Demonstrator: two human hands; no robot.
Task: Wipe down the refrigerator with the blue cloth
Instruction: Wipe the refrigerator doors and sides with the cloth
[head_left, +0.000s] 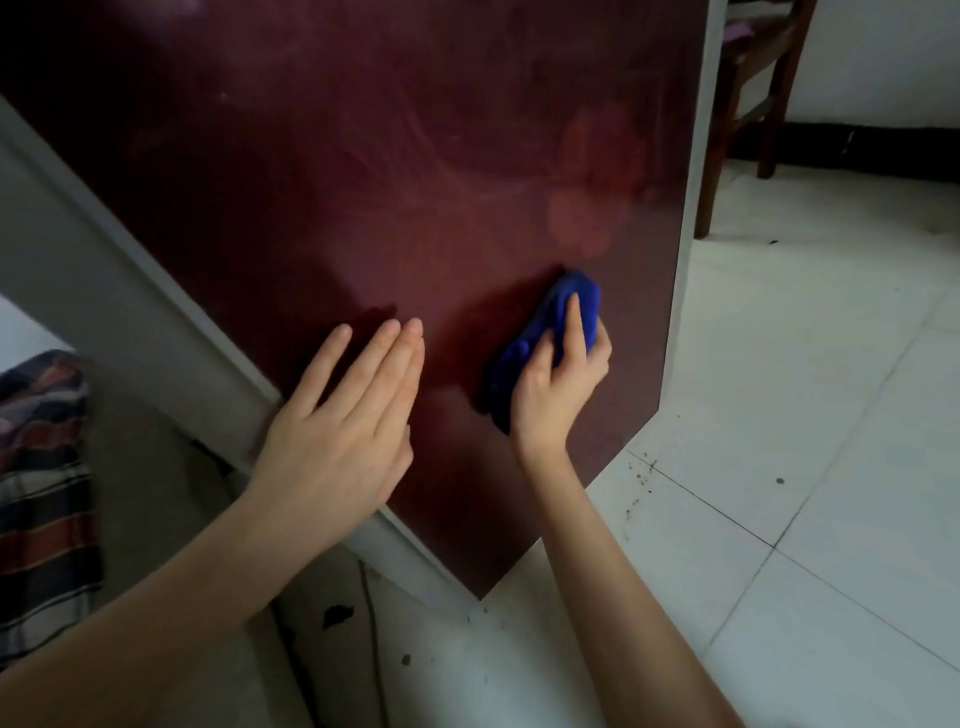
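White tiled floor (805, 467), specks of grit near the base; chair (753, 78) far right. Dark red refrigerator (363, 182) front fills the view, glossy and smeared. Blue cloth (576, 296) is bunched against its lower right area. Right hand (556, 384) is curled round it, pressing it to the panel. Left hand (343, 426) lies flat on the panel just left of it, fingers straight, holding nothing. Cloth looks soft and light, squashes easily; best held as a wad in the palm. Panel looks stiff and slick, so the cloth should glide.
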